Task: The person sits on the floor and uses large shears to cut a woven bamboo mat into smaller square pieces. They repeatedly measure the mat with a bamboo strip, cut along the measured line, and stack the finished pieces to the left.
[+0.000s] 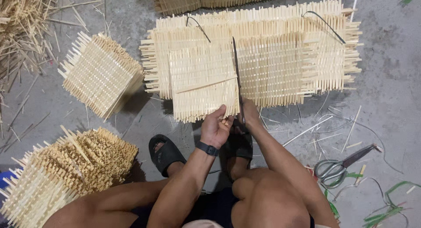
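I sit on a concrete floor in front of a stack of woven bamboo panels (280, 61). My left hand (215, 125), a dark band on its wrist, grips the near edge of a smaller woven panel (199, 81) that lies on top of the stack. Just to its right, my right hand (248, 115) is closed around the handle of a long dark blade (237, 72). The blade runs away from me along the small panel's right edge. Thin black loops (325, 23) stick up from the stack.
More woven bamboo bundles lie at the left (101, 72) and lower left (66, 166). Loose bamboo strips (22, 31) are piled at the top left. Scissors (340, 166) and green strapping (388, 201) lie on the floor at the right. My foot wears a black sandal (164, 151).
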